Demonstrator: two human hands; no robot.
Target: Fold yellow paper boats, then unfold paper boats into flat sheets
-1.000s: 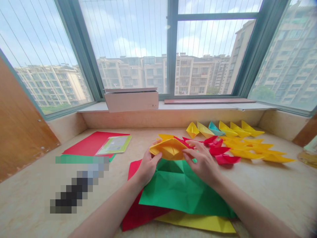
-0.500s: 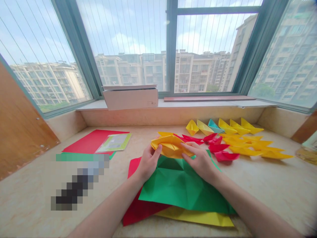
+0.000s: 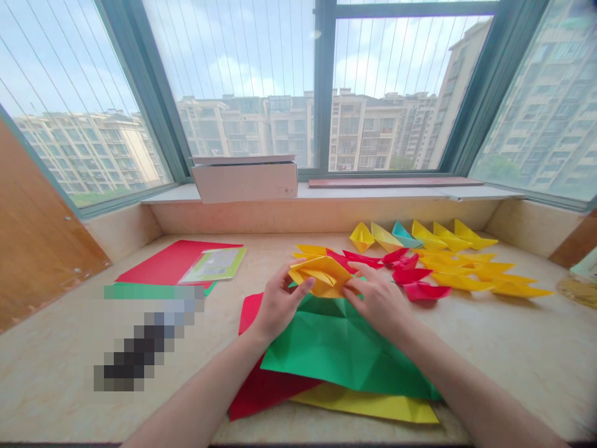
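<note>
Between my two hands is an orange-yellow folded paper boat (image 3: 323,274), raised over a creased green sheet (image 3: 340,348). My left hand (image 3: 282,305) grips its left end, thumb on the near side and fingers behind. The right end is pinched by my right hand (image 3: 375,295), with its fingers partly along the edge. Beneath the green sheet lie a red sheet (image 3: 254,392) and a yellow sheet (image 3: 373,404). Just beyond my right hand sit several red paper boats (image 3: 422,289), close to a cluster of orange-yellow boats (image 3: 466,281).
A row of yellow and blue paper boats (image 3: 433,236) stands along the back right. At left are red paper (image 3: 163,261), a clear packet (image 3: 214,264) and a pixelated dark object (image 3: 140,348). A white box (image 3: 245,180) rests on the window ledge (image 3: 364,191).
The held paper boat has turned and tilted, showing more of its folded inner layers. Both hands have shifted their grip slightly. The camera view has moved a little.
</note>
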